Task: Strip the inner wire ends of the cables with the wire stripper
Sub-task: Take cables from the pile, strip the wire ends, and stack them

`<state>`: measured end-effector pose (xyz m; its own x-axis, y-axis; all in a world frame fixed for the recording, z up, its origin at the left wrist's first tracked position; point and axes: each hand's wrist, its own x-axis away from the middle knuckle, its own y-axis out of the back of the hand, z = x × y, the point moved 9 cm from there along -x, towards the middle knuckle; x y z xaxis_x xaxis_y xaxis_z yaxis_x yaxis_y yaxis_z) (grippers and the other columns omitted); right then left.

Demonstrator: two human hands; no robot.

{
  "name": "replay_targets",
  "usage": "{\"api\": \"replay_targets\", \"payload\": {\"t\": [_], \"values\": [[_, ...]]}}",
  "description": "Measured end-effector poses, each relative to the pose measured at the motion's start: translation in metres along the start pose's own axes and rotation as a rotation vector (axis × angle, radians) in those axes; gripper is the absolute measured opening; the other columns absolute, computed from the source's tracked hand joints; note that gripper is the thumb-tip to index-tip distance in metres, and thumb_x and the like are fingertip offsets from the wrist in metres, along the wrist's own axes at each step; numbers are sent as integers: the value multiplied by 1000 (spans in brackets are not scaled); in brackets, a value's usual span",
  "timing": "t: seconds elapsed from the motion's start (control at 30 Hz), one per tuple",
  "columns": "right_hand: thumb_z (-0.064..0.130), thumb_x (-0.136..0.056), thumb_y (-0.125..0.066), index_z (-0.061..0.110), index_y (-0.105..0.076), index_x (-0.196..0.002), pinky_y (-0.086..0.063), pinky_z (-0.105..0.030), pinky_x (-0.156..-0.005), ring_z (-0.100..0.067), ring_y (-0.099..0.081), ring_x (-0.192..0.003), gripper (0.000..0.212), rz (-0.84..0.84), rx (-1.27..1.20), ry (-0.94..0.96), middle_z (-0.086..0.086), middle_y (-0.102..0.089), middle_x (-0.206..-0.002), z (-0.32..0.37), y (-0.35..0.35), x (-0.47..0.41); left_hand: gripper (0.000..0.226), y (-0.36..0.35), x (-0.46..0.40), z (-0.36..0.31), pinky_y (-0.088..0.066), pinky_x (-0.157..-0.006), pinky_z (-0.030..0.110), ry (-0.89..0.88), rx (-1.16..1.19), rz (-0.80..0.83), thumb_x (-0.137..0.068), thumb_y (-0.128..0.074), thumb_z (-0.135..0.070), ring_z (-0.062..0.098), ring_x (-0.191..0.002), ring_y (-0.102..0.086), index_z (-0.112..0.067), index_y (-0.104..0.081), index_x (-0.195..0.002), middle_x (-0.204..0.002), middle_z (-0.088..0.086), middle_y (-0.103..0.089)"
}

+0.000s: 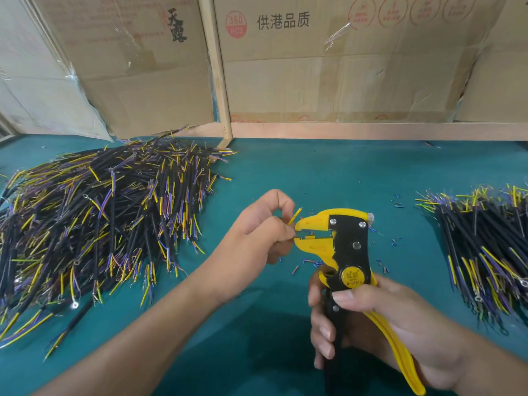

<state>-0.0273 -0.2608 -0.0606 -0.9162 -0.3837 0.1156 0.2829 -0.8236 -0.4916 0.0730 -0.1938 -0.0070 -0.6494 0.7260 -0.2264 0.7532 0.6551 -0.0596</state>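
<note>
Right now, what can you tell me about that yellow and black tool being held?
The wire stripper has a yellow plastic-looking beak, a black metal-looking body with silver rivets and a round yellow badge. Its long handles, one yellow and one black, are gripped by the right hand. It stands upright above the green mat, its beak pointing at the left hand, which feeds thin wires into it.

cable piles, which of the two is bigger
The left pile, beside the left hand, is bigger: it spreads wide toward the cardboard boxes. The right pile is a narrower bundle, cut off by the frame edge.
</note>
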Motion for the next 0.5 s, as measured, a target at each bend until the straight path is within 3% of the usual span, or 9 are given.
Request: {"api": "replay_targets", "payload": {"t": [0.2, 0.5], "values": [[28, -84, -72, 5, -64, -91, -50, -51, -73, -32, -53, -66, 26, -29, 25, -6, -17, -51, -71, -1, 1, 1, 11, 1, -2, 10, -26, -48, 16, 32, -68, 11, -71, -47, -28, 8, -52, -26, -29, -47, -83, -66, -5, -29], [34, -80, -76, 6, -55, -69, -45, -39, -54, -23, -41, -48, 37, -126, -16, -14, -12, -37, -57, 0, 2, 3, 12, -2, -1, 9, -26, -50, 17, 9, -86, 38, -74, -44, -29, 7, -53, -26, -28, -47, -85, -61, -11, -31]]}}
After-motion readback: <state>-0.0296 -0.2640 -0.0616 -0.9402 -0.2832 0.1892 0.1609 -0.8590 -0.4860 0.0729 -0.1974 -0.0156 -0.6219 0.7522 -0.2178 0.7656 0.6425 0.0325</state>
